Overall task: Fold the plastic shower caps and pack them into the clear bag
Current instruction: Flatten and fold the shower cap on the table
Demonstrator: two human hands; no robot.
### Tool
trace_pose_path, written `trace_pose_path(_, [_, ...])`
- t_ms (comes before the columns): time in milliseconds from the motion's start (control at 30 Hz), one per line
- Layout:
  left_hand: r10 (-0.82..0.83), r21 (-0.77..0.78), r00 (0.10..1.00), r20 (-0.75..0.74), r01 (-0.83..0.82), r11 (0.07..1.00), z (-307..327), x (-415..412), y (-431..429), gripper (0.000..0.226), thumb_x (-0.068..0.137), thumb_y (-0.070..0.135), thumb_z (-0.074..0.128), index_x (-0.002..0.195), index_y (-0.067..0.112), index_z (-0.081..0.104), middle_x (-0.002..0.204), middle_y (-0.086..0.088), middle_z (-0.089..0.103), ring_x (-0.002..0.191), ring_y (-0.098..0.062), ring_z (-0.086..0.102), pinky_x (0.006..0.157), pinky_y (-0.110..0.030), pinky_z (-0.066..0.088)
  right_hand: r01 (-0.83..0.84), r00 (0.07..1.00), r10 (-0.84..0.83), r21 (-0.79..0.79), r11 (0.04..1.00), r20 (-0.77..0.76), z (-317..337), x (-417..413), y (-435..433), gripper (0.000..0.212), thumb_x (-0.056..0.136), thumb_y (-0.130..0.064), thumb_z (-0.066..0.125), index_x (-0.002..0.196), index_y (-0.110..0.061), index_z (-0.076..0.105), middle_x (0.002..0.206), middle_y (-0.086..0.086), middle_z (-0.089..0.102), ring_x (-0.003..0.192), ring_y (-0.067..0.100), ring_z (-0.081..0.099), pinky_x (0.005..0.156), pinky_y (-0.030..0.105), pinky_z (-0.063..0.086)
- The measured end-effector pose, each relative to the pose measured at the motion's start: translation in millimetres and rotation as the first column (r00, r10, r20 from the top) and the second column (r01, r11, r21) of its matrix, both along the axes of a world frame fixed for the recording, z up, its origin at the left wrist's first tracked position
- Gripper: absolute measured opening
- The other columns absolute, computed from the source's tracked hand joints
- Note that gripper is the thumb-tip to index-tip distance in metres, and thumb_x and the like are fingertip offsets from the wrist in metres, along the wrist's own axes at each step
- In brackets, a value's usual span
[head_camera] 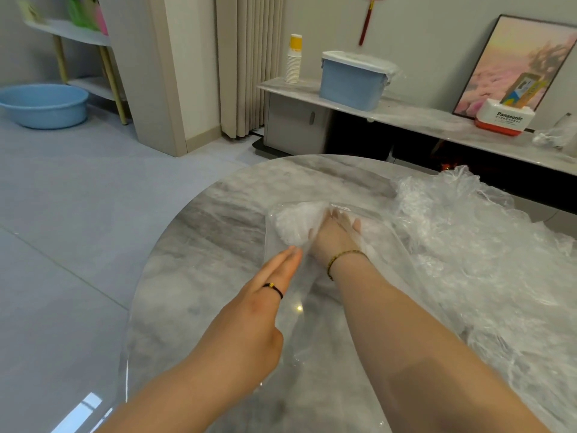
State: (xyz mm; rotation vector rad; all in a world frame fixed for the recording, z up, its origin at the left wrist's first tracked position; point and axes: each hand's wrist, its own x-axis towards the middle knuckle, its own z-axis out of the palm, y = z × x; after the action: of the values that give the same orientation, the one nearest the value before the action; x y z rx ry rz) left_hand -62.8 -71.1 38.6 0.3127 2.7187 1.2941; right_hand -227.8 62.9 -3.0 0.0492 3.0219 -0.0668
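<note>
- Your right grip [335,235] is inside the clear plastic bag [307,310], reaching to its far closed end. The forearm passes through the bag's mouth at the near side.
- That grip is released: the fingers lie straight and slightly spread, pressed flat on the bundle of folded white plastic shower caps [295,225]. It is seen only through the film.
- The folded bundle sits in the bag's far-left corner, touching your right fingertips.
- Your left grip [268,295] is outside the bag, against its left edge. It too is released, with the fingers straight and together and their tips touching the film just short of the bundle.
- The bag lies flat on the round grey marble-patterned counter [224,207], running from near you towards the far rim.
- A heap of loose crumpled clear shower caps [468,245] lies just right of the bag and touches its right side.
- A thin gold-and-dark beaded bracelet [343,257] circles your right wrist inside the bag. A black thread ring [274,289] is on a left finger beside it.
- Well beyond the bag, a pale blue lidded plastic bin [352,84] stands on a long low sideboard [421,117].
- Far left of the bag, a blue round plastic basin [43,106] sits on the floor.
</note>
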Motion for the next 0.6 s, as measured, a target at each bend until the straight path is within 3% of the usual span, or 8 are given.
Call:
trace_pose_path(67, [0.023,0.0,0.998,0.052,-0.023,1.0,1.9,-0.1,-0.4,0.092,0.082,-0.011,0.033,0.112,0.062,-0.014,0.116,0.053,-0.018,0.121,0.022,0.009,0.082,0.009,0.024,-0.028,0.999,0.026,-0.049,0.998,-0.03,10.4,11.7,-6.3,0.057,0.098,-0.023,0.029,0.148,-0.008,0.004,0.156,0.01,0.005,0.144,0.022,0.004,0.115,0.037,-0.005])
trace_pose_path(133, [0.09,-0.008,0.996,-0.019,-0.09,0.996,0.6,0.2,-3.0,0.093,0.082,-0.013,0.033,0.105,0.062,-0.016,0.108,0.053,-0.021,0.117,0.022,0.007,0.074,0.011,0.024,-0.068,0.997,0.067,-0.036,0.997,-0.042,14.8,26.1,-11.3,0.056,0.1,-0.024,0.026,0.148,-0.007,0.002,0.156,0.011,-0.001,0.144,0.024,-0.001,0.116,0.036,-0.004])
trace_pose_path(200, [0.182,-0.012,0.979,-0.095,-0.184,0.983,-2.4,-2.3,-6.2,0.094,0.081,-0.014,0.034,0.122,0.057,-0.013,0.107,0.052,-0.022,0.121,0.018,0.011,0.074,0.003,0.029,-0.175,0.983,0.174,-0.008,0.985,-0.06,17.8,43.7,-17.3,0.053,0.1,-0.021,0.027,0.147,-0.004,0.008,0.155,0.014,0.004,0.143,0.026,0.004,0.117,0.036,0.003])
trace_pose_path(267, [0.231,-0.031,0.964,-0.132,-0.237,0.971,-10.9,-7.0,-9.9,0.092,0.08,-0.014,0.035,0.142,0.042,-0.005,0.108,0.049,-0.022,0.132,0.009,0.014,0.083,-0.007,0.032,-0.249,0.968,0.249,-0.095,0.964,-0.007,21.8,62.1,-22.5,0.045,0.098,-0.015,0.032,0.141,-0.001,0.025,0.149,0.017,0.023,0.138,0.029,0.021,0.112,0.033,0.017])
trace_pose_path(367, [0.253,-0.108,0.957,-0.142,-0.269,0.957,-16.8,-10.6,-4.3,0.088,0.081,-0.014,0.035,0.147,0.03,-0.005,0.124,0.039,-0.019,0.14,-0.003,0.011,0.09,-0.015,0.034,-0.332,0.933,0.357,-0.272,0.903,0.046,34.9,95.3,-21.0,0.043,0.098,-0.011,0.034,0.14,-0.003,0.031,0.146,0.013,0.032,0.136,0.026,0.027,0.105,0.027,0.021])
trace_pose_path(467, [0.279,-0.179,0.946,-0.162,-0.306,0.935,-23.3,-8.0,7.3,0.089,0.083,-0.014,0.035,0.146,0.026,-0.013,0.129,0.029,-0.025,0.14,-0.009,0.016,0.079,-0.023,0.041,-0.405,0.911,0.401,-0.374,0.834,-0.091,47.0,129.8,1.2,0.04,0.098,-0.012,0.036,0.138,-0.011,0.041,0.141,0.006,0.044,0.13,0.019,0.039,0.101,0.022,0.026])
trace_pose_path(533, [0.326,-0.196,0.93,-0.169,-0.356,0.914,-28.0,-8.1,8.5,0.09,0.082,-0.015,0.035,0.145,0.025,-0.015,0.133,0.028,-0.028,0.14,-0.012,0.018,0.07,-0.025,0.039,-0.422,0.905,0.4,-0.425,0.801,-0.143,50.8,152.2,19.9,0.034,0.095,-0.013,0.043,0.126,-0.012,0.055,0.125,0.005,0.06,0.116,0.02,0.053,0.098,0.027,0.037])
trace_pose_path(600, [0.347,-0.226,0.921,-0.177,-0.381,0.896,-31.8,-7.5,8.7,0.09,0.081,-0.017,0.034,0.146,0.023,-0.014,0.146,0.022,-0.023,0.14,-0.014,0.017,0.074,-0.027,0.041,-0.406,0.909,0.311,-0.426,0.809,-0.277,46.1,171.2,46.6,0.026,0.09,-0.014,0.05,0.111,-0.011,0.065,0.103,0.004,0.07,0.097,0.021,0.064,0.088,0.033,0.048])
